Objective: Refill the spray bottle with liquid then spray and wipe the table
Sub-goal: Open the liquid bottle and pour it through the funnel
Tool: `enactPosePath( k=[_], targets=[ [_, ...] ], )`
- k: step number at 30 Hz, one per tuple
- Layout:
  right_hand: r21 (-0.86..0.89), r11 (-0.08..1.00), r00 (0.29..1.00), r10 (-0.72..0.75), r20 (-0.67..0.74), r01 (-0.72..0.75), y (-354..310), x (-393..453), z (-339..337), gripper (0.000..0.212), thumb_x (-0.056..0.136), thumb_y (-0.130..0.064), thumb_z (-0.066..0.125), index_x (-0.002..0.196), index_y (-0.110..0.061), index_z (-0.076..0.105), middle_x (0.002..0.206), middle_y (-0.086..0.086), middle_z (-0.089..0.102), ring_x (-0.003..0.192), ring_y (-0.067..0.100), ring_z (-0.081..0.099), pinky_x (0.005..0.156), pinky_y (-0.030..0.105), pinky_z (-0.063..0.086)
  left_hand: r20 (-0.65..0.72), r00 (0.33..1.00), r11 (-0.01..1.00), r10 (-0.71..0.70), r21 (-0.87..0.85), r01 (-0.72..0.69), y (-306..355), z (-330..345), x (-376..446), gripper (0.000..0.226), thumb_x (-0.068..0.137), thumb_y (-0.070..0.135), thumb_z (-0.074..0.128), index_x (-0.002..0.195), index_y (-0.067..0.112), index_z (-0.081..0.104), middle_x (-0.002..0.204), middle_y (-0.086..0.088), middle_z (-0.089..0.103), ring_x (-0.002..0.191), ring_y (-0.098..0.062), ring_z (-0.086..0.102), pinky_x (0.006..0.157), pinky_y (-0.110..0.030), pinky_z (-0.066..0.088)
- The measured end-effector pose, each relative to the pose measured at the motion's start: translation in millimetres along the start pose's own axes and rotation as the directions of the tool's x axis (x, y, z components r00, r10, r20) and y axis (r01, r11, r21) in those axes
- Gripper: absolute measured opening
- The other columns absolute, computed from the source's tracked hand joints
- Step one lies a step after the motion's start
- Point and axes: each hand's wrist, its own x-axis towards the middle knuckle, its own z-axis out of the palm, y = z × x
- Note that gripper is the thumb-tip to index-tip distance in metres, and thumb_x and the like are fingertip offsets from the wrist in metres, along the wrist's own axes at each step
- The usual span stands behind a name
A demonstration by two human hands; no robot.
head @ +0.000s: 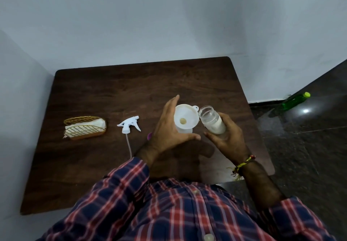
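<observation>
We see a white funnel (185, 118) seated upright near table (112, 94) centre-right; the bottle under it is mostly hidden. Left hand (169, 129) is open, fingers spread, cupped beside the funnel w/o clear contact. Right hand (225, 137) grips a clear jar (211, 119) tilted toward the funnel rim, white liquid inside. Detached spray head (129, 125) w/ tube lies to the left. A pink item behind the left hand is unidentifiable.
</observation>
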Motion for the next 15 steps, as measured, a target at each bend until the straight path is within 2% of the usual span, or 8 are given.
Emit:
enactPosePath(
  k=[4, 8, 9, 12, 15],
  targets=[
    [-0.078, 0.997, 1.0, 0.001, 0.018, 0.0, 5.1, 0.4, 2.7, 0.058, 0.076, -0.032, 0.086, 0.126, -0.023, 0.059, 0.121, -0.008, 0.066, 0.108, 0.012, 0.064, 0.09, 0.041, 0.056, -0.029, 0.999, 1.0, -0.016, 0.007, 0.016, 0.6, 12.0, 8.9, 0.117, 0.06, 0.048, 0.089, 0.154, 0.018, 0.024, 0.155, -0.001, 0.032, 0.129, 0.0, 0.031, 0.1, -0.01, 0.026],
    [-0.165, 0.986, 1.0, -0.004, 0.026, 0.008, 5.9, 2.4, 3.5, 0.058, 0.077, -0.038, 0.083, 0.128, -0.023, 0.058, 0.121, -0.006, 0.066, 0.107, 0.013, 0.064, 0.089, 0.041, 0.056, -0.032, 0.999, 1.0, -0.015, 0.013, 0.015, -4.1, 18.3, 9.7, 0.104, 0.067, 0.046, 0.086, 0.151, 0.017, 0.031, 0.146, -0.002, 0.042, 0.127, -0.007, 0.041, 0.094, -0.004, 0.027],
    [-0.191, 0.982, 1.0, -0.009, 0.024, 0.013, 6.0, 2.8, 3.1, 0.059, 0.077, -0.038, 0.083, 0.128, -0.024, 0.058, 0.121, -0.007, 0.066, 0.107, 0.013, 0.064, 0.089, 0.041, 0.056, -0.031, 0.999, 1.0, -0.013, 0.012, 0.013, -5.0, 18.7, 9.7, 0.103, 0.068, 0.047, 0.086, 0.15, 0.018, 0.032, 0.145, -0.001, 0.044, 0.126, -0.007, 0.042, 0.093, -0.005, 0.027],
    [-0.25, 0.968, 0.999, -0.028, 0.017, 0.031, 4.2, 3.8, 1.2, 0.06, 0.076, -0.035, 0.084, 0.129, -0.024, 0.058, 0.12, -0.006, 0.067, 0.106, 0.014, 0.064, 0.088, 0.039, 0.056, -0.033, 0.999, 1.0, -0.017, 0.012, 0.017, -7.8, 19.3, 9.8, 0.102, 0.066, 0.048, 0.086, 0.149, 0.018, 0.034, 0.143, -0.002, 0.046, 0.126, -0.011, 0.044, 0.097, -0.017, 0.032],
    [-0.314, 0.948, 0.998, -0.052, 0.033, 0.06, 2.1, 6.2, -0.5, 0.06, 0.076, -0.03, 0.083, 0.13, -0.022, 0.058, 0.119, -0.002, 0.068, 0.104, 0.018, 0.065, 0.085, 0.038, 0.056, -0.028, 0.999, 1.0, -0.022, 0.005, 0.022, -11.9, 19.7, 11.2, 0.102, 0.066, 0.046, 0.087, 0.148, 0.017, 0.034, 0.144, -0.002, 0.046, 0.125, -0.009, 0.043, 0.097, -0.011, 0.03]
  ],
)
